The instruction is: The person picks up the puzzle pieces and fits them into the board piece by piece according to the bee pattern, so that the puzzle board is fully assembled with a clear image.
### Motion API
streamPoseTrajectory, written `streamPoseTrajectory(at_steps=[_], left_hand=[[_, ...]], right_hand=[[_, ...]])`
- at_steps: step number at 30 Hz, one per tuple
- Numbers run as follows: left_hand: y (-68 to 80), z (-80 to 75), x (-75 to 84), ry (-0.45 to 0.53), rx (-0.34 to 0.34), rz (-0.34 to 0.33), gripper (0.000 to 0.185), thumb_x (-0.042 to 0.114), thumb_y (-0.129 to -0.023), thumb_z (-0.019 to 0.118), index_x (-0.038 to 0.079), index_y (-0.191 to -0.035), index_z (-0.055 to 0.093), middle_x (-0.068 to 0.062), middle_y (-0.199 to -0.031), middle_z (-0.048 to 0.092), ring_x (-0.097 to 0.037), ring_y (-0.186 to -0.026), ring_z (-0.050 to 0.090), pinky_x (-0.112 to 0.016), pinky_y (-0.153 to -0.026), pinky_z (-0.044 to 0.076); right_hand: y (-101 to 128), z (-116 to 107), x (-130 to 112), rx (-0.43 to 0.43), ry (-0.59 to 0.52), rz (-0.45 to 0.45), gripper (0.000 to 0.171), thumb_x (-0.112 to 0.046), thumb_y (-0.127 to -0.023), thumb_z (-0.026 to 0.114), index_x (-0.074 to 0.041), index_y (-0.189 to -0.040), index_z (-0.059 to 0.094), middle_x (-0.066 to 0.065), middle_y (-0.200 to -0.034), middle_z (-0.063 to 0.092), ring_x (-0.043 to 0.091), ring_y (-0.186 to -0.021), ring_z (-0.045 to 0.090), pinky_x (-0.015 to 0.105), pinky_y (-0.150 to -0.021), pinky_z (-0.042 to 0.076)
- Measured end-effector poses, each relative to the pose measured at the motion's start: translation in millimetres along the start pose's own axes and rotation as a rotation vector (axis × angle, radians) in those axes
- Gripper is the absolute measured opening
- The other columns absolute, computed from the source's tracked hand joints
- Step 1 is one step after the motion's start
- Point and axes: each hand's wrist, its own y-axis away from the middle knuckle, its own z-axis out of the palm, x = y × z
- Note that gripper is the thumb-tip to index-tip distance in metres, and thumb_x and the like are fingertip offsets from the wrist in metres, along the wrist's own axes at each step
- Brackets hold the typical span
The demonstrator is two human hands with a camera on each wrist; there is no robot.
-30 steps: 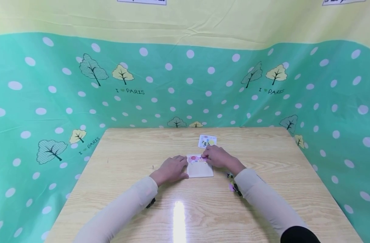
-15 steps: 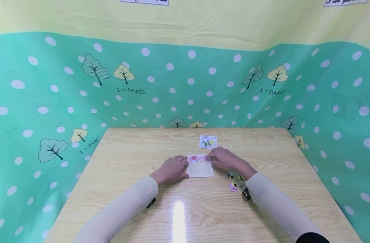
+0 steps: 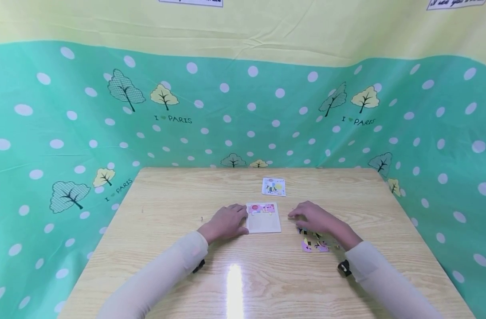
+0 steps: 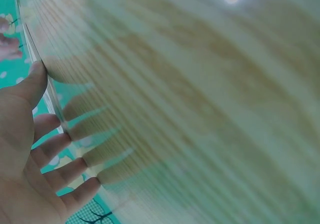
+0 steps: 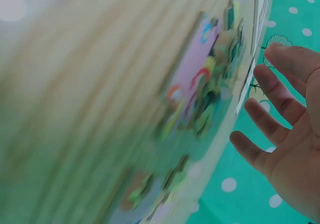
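Wood-grain tabletop (image 3: 167, 195) before dotted green backdrop (image 3: 211, 102). Left hand's (image 3: 225, 221) fingers, relaxed and slightly spread, touch left edge of white board (image 3: 263, 223). Right hand's (image 3: 315, 218) fingers, loosely bent, hold nothing, raised just right of board. Fitted pieces (image 3: 256, 208) line board's far edge. Loose pieces (image 3: 307, 245) lie below right hand, nearer person. Bee card (image 3: 273, 187) rests beyond board, slightly right.
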Motion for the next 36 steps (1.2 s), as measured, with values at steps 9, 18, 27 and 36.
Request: streamPoseTrajectory(at_steps=[9,18,27,36], left_hand=[[-1.7,1.1,-0.3,0.004,-0.009,-0.007,0.059,0.058,-0.094,0.065,0.016,-0.135,0.062,-0.008,-0.154,0.052,-0.028,-0.143,0.049,-0.049,-0.112,0.049],[-1.1,-1.3,1.6,0.004,-0.007,-0.010,0.058,0.058,-0.093,0.065,0.016,-0.134,0.062,-0.008,-0.153,0.053,-0.028,-0.143,0.049,-0.049,-0.111,0.050],[-1.3,0.6,0.9,0.000,-0.011,-0.013,0.059,0.059,-0.094,0.064,0.017,-0.135,0.062,-0.007,-0.154,0.052,-0.028,-0.143,0.048,-0.051,-0.110,0.050],[-0.2,-1.3,1.1,0.002,-0.006,-0.008,0.060,0.057,-0.094,0.065,0.015,-0.136,0.062,-0.008,-0.154,0.052,-0.028,-0.143,0.048,-0.050,-0.111,0.050]], right_hand=[[21,4,8,-0.064,-0.010,0.045,0.035,-0.005,-0.090,0.071,-0.019,-0.122,0.074,-0.005,-0.116,0.071,0.024,-0.117,0.060,0.051,-0.106,0.050],[25,7,9,-0.039,0.097,-0.007,0.036,-0.004,-0.087,0.074,-0.018,-0.121,0.075,-0.002,-0.111,0.071,0.028,-0.115,0.061,0.055,-0.104,0.049],[23,8,7,-0.056,0.090,0.031,0.038,-0.006,-0.087,0.075,-0.016,-0.123,0.073,-0.001,-0.115,0.071,0.030,-0.120,0.060,0.056,-0.108,0.047],[20,6,6,-0.033,0.030,0.069,0.038,-0.010,-0.088,0.075,-0.015,-0.125,0.072,0.001,-0.123,0.070,0.029,-0.124,0.058,0.053,-0.112,0.047]])
